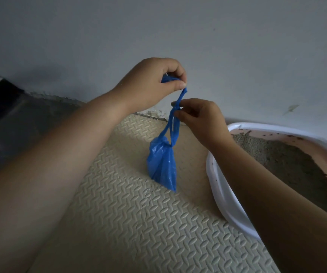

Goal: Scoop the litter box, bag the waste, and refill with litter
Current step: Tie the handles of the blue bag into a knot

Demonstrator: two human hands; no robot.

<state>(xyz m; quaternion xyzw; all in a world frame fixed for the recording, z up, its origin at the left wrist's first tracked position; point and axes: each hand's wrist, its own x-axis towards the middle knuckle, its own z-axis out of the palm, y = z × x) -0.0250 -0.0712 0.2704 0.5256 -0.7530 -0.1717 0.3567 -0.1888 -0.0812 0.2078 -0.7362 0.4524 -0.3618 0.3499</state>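
Over the mat (129, 223): a small blue bag (162, 166) hangs by its twisted handles. Its bottom corner is at or just off the mat, and I cannot tell whether it touches.
Left hand (154, 85): up top, thumb and fingers (179, 84) clenched round the handle ends.
Right hand (200, 117): lower down, fingertips pinching the handles where a knot sits, well above the bag's full part.
Box (219, 186): just right of the bag, with a white rim. The litter (273, 154) is banked to one side and bare pinkish floor shows at the other.
Step in hand: tying the bag shut, by my reckoning. Scooping looks done and the refill is not yet done.
Doing it well: hold the top end taut with the left hand and work the knot down with the right until it sits snug against the bulge, so no grit can leak. Hold the bag upright and clear of the box. Pull steadily rather than yanking, since plastic this thin would likely stretch or tear.
Writing: none I can read on bag, box or mat.
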